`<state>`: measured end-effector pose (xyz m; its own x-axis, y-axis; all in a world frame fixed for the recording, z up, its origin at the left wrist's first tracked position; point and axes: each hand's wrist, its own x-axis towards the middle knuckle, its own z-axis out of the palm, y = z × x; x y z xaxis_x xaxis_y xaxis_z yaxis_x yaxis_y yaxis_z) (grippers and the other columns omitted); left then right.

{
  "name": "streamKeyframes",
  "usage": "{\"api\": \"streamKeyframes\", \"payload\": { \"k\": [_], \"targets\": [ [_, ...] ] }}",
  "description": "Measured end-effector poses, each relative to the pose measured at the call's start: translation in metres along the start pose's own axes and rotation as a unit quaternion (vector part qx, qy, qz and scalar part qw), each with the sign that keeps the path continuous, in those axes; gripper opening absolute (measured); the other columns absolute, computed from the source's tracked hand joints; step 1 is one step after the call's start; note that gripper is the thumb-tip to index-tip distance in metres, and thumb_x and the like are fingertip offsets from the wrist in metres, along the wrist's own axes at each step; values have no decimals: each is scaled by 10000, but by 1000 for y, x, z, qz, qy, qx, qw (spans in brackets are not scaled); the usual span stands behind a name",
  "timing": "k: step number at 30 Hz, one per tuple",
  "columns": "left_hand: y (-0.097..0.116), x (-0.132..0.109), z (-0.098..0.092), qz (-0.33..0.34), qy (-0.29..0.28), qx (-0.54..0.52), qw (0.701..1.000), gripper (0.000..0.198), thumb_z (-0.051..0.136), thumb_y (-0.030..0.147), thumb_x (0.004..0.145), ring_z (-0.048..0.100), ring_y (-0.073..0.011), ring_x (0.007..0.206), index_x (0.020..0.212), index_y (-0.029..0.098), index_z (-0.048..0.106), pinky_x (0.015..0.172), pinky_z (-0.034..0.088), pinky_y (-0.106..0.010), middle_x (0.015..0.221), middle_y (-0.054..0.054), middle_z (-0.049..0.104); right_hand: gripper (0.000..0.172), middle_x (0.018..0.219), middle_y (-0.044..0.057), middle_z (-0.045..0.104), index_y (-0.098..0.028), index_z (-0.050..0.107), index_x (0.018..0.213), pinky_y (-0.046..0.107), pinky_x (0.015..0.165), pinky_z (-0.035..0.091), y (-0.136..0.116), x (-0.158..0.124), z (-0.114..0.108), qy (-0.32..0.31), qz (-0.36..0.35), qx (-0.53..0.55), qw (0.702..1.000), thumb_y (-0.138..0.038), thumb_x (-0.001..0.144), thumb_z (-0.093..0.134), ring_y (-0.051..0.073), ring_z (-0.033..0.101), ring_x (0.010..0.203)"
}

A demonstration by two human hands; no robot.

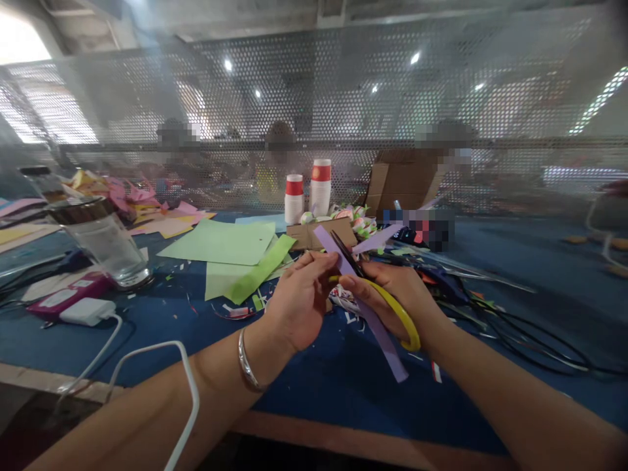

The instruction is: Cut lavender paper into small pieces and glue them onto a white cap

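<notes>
My left hand (299, 297) pinches a long purple paper strip (380, 330) near its upper part, a silver bangle on the wrist. My right hand (400, 294) grips yellow-handled scissors (392, 307), whose dark blades (346, 252) point up and away, crossing the strip. Both hands hover close together above the blue table (318, 373). The strip runs diagonally from above the fingers down toward the table's near edge.
Green paper sheets (220, 245) lie left of the hands, with a glass jar (110, 245), a pink phone and white charger (86, 311) further left. Red-and-white cup stacks (314, 190), a cardboard box and paper balls stand behind. Black cables (515, 327) trail right. A perforated screen closes the back.
</notes>
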<state>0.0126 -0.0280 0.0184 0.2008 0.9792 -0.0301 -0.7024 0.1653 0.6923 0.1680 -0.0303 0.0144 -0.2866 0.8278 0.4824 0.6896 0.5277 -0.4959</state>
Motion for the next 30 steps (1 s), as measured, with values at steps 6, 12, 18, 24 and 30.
{"api": "streamKeyframes", "payload": {
  "k": [6,12,18,24,30],
  "targets": [
    [6,8,-4,47,-8,16,999,185,719,134,798,607,-80,665,669,160,590,680,491,-206,707,10,648,556,760,37,688,-165,676,817,252,645,449,0,-2,-3,-9,1,-20,1000,-675,920,483,212,655,765],
    [28,21,-11,214,-43,77,973,221,671,111,827,706,-159,1000,652,184,556,917,495,-281,925,-53,773,639,723,60,682,-171,624,753,263,588,396,-8,-2,-7,-31,14,-91,995,-757,893,412,205,644,692],
    [54,31,-21,426,-54,155,890,191,712,143,841,683,-207,1154,713,202,583,1035,454,-328,835,-10,738,572,737,115,746,-173,700,990,297,549,359,-11,-2,-2,-178,11,-254,951,-676,935,432,283,718,691],
    [65,60,-46,463,73,194,862,196,663,111,814,696,-157,952,671,190,555,926,478,-297,816,-18,710,442,917,129,788,-212,700,1151,350,649,450,-18,-8,3,-271,-25,-278,921,-565,912,581,344,745,850],
    [78,90,-79,407,267,271,830,213,627,151,804,493,-105,647,632,189,506,674,408,-249,630,47,489,397,912,121,787,-198,682,1187,351,649,438,-24,-14,1,-286,-38,-253,923,-459,891,638,339,743,848]
  ]
}}
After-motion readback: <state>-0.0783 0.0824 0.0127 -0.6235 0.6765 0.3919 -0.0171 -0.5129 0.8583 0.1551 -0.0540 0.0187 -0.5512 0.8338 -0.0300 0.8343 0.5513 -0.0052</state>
